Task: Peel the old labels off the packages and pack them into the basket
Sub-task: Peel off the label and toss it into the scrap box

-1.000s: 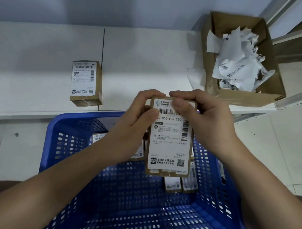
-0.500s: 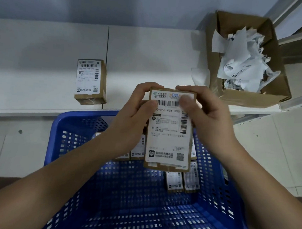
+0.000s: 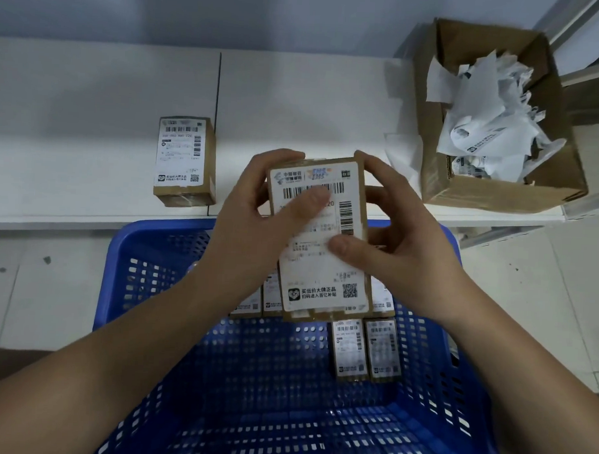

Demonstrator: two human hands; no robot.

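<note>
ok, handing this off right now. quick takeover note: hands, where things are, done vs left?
Left hand and right hand: both grip the held package above the blue basket, thumbs pressed on its label, which is on and not visibly lifted.
Done: several packages lie in the basket, e.g.; peeled labels fill the cardboard box.
Left: peel this label, bin it, pack the package. Then the package on the shelf, label on.

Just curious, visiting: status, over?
Left hand and right hand both grip package, label still on. Above basket. Nothing blocking.
</note>
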